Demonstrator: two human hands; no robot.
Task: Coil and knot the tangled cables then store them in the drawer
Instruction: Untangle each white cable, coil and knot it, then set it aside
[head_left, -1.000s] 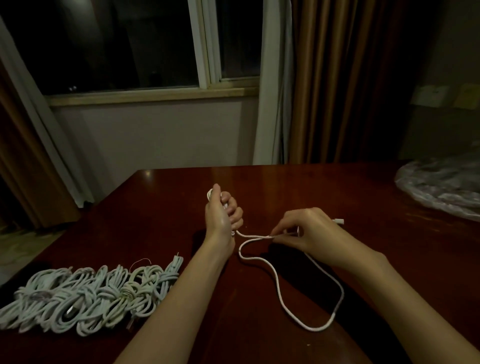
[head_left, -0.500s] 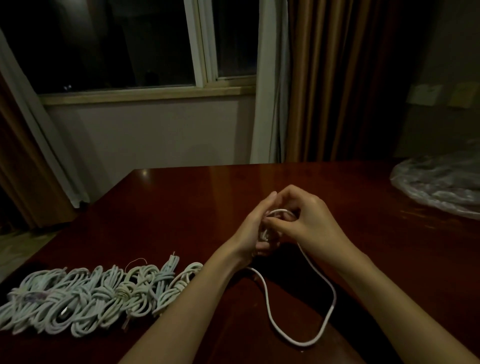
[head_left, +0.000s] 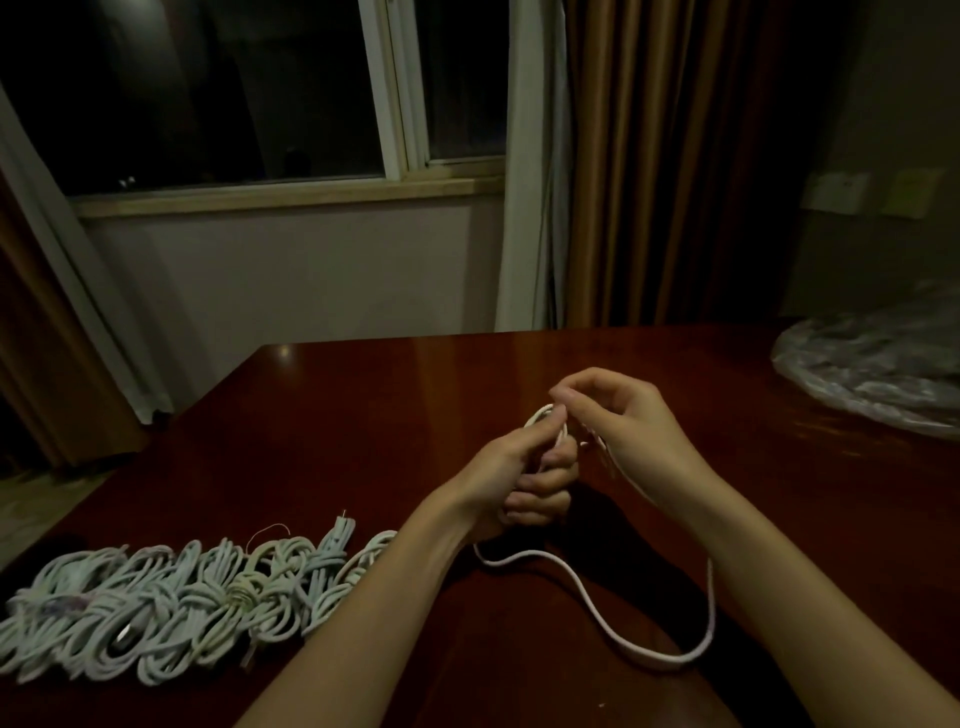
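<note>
— Where's the cable you're working on?

— The white cable (head_left: 597, 597) is partly in my left hand (head_left: 511, 467), above the middle of the dark wooden table (head_left: 363, 415). A few turns of it stick out above my thumb as a small loop, and my fingers are curled round those turns, thumb pressed on top. The loose length drops out below my fist, lies on the table in a long curve toward me, swings round and climbs back up to my right hand.

— And the right hand?

— My right hand (head_left: 628, 421) sits just beside the left, nearly touching it at the loop. Its fingers are bent, with thumb and forefinger brought together right at the top of the loop. The strand runs under that palm, so I'd say I'm pinching it, though the contact itself is dim and blurred.

— Anything else on the table?

— To my left, near the table's front edge, lies a row of coiled cables (head_left: 171, 608), pale bundles packed side by side, one plug end poking up at the right of the row. My left forearm passes just over its right end. At the far right there's a crinkled clear plastic bag (head_left: 872, 374). Behind the table are a dark window (head_left: 234, 88) and brown curtains (head_left: 649, 156).
</note>
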